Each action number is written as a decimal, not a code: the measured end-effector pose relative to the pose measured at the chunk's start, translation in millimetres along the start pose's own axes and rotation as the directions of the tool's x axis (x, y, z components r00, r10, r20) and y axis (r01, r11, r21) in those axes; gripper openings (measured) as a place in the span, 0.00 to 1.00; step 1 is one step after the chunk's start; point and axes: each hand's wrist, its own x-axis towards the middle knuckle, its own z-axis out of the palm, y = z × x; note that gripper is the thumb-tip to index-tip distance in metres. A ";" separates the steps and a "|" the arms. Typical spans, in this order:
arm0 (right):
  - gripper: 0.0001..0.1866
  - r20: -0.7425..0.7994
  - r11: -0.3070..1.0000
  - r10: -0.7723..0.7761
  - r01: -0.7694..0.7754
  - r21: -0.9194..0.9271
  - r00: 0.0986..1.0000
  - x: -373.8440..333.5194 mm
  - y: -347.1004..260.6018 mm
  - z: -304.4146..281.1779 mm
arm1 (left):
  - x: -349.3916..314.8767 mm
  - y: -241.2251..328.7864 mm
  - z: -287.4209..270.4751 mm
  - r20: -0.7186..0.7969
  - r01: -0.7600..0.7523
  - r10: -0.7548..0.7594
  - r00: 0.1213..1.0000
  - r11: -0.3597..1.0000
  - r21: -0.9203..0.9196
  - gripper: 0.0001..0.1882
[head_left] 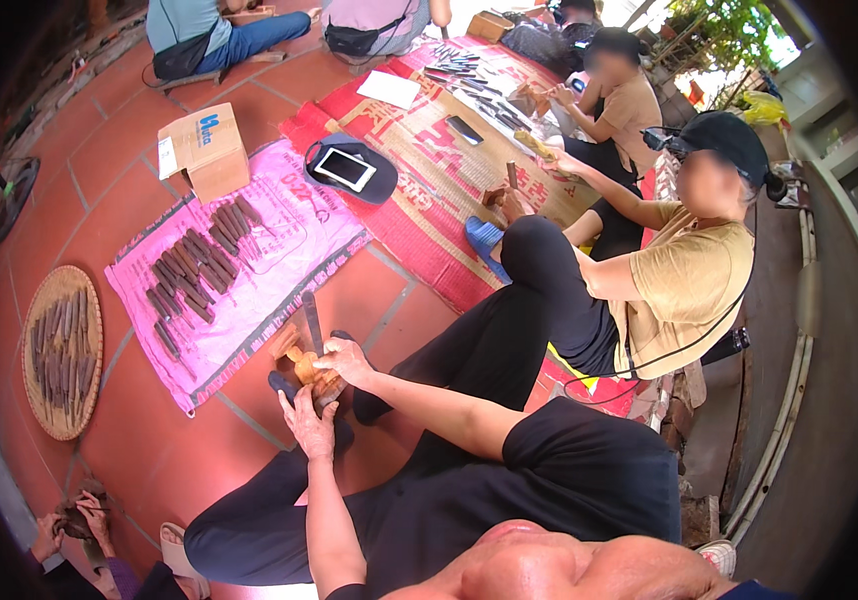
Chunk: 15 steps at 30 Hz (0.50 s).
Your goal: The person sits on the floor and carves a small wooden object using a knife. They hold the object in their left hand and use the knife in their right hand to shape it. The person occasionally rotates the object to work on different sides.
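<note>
Low in front of me, my right hand [346, 362] is closed on a long, narrow dark strip [312, 315], which points up and away; I cannot tell whether it is a blade. Beside it, a carved orange-brown wooden piece [304, 368] with a rounded, lobed shape sits between my feet. My left hand [311, 424] is bent around the near lower side of this wooden piece, its fingers partly hidden. Just beyond lies a pink printed sheet [294, 215] bearing several dark brown sticks [189, 270] in rows.
A round woven tray [97, 370] with more brown sticks lies at left. A cardboard box [211, 165], a cap [381, 178] and a phone [344, 170] rest near the pink sheet. Co-workers sit at right on a red patterned mat [419, 240]. Another person's hands [84, 520] work at lower left.
</note>
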 end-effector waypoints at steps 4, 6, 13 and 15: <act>0.12 0.126 0.999 0.023 -0.027 0.028 0.992 -5.5 -9.4 0.9 | -4.5 -2.4 -6.9 0.019 0.041 -0.041 0.999 0.999 -0.010 0.34; 0.12 0.029 0.999 0.030 -0.030 -0.011 0.999 -3.1 -8.1 7.8 | -3.3 -2.9 -3.2 0.007 0.025 -0.025 1.000 1.000 -0.013 0.34; 0.12 0.002 0.978 0.046 -0.045 0.202 0.999 -0.9 -2.1 5.2 | -3.4 -5.2 1.0 0.001 0.017 -0.017 1.000 1.000 0.004 0.34; 0.13 0.124 0.978 0.112 -0.132 0.162 0.986 -5.3 -17.4 4.0 | -3.6 -10.8 -1.1 -0.005 0.030 -0.030 1.000 0.999 0.016 0.34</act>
